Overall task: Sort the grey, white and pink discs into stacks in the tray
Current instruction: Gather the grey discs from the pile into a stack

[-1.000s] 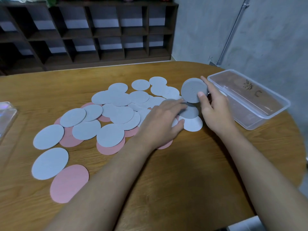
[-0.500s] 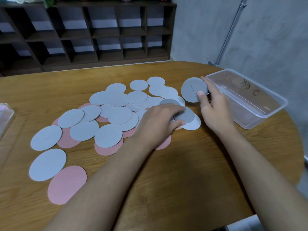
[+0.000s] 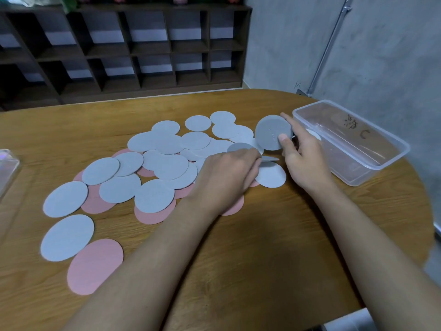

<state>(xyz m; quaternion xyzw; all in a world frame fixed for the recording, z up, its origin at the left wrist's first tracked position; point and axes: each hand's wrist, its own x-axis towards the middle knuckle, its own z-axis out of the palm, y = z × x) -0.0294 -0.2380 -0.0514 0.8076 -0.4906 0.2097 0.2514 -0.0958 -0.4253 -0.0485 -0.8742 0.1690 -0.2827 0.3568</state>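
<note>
Between my two hands, toward the right of the worktop (image 3: 238, 263), is the piece the next move turns on: a grey disc (image 3: 270, 159). My left hand (image 3: 229, 175) pinches it at the fingertips, fingers curled, and it is tipped so I see it almost edge-on above a white disc (image 3: 270, 176). My right hand (image 3: 304, 161) grips the stack of grey discs (image 3: 272, 131) on edge, its flat face toward me, thumb across the front and fingers behind. That stack stands just up and to the right of the tipped disc, near but apart, so I judge the disc only needs a short carry rightward to join it. Right behind my right hand is the tray (image 3: 362, 177), its long side running away from me, so the right hand is the nearer one for setting the stack down. Most white and pink discs (image 3: 167, 163) remain spread out to the left. Half a second ago this grey disc lay flat under my left fingers; now its edge has come up, while the stack has hardly shifted.
</note>
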